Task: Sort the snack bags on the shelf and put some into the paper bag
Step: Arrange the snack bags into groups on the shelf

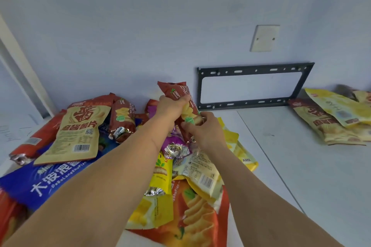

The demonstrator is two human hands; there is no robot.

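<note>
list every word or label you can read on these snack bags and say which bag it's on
"CRISPY": on the red snack tube that the left hand and right hand grip.
"DaBoLangShuPian", under large white Chinese characters: on the blue bag.
Large red Chinese characters, plus a barcode too small to read: on the tan bag.
Small print on the pale bag and the yellow bags at right: blurred, unreadable.

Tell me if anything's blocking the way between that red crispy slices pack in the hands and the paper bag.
Cannot settle that: no paper bag shows in this view. The left hand and right hand grip the red pack, lifted above the snack pile; nothing lies on top of it.
</note>
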